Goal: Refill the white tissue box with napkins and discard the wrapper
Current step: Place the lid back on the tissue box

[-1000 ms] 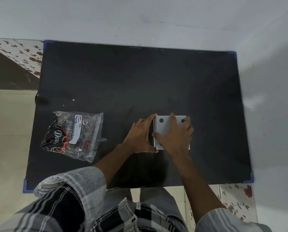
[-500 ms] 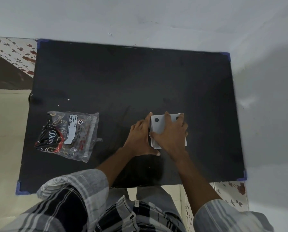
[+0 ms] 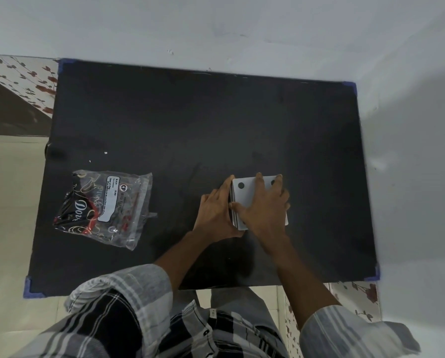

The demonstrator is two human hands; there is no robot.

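Note:
A white tissue box (image 3: 246,193) with black round dots on its upper face lies on the black table (image 3: 190,120), right of centre. My right hand (image 3: 264,206) lies spread over the top of the box, thumb hooked on its left edge. My left hand (image 3: 215,211) presses against the box's left side. A clear plastic wrapper (image 3: 103,206) with black, red and gold print and a white label lies flat at the left of the table, well apart from both hands. I cannot see napkins.
The table stands against a pale wall (image 3: 216,29) behind and another pale wall on the right. Blue tape marks its corners (image 3: 31,288). Floral tiles (image 3: 22,73) show at the far left. My checked shirt fills the bottom of the view.
Both hands stay on the box in the same grip. The box and wrapper have barely shifted; the view has mostly swung slightly.

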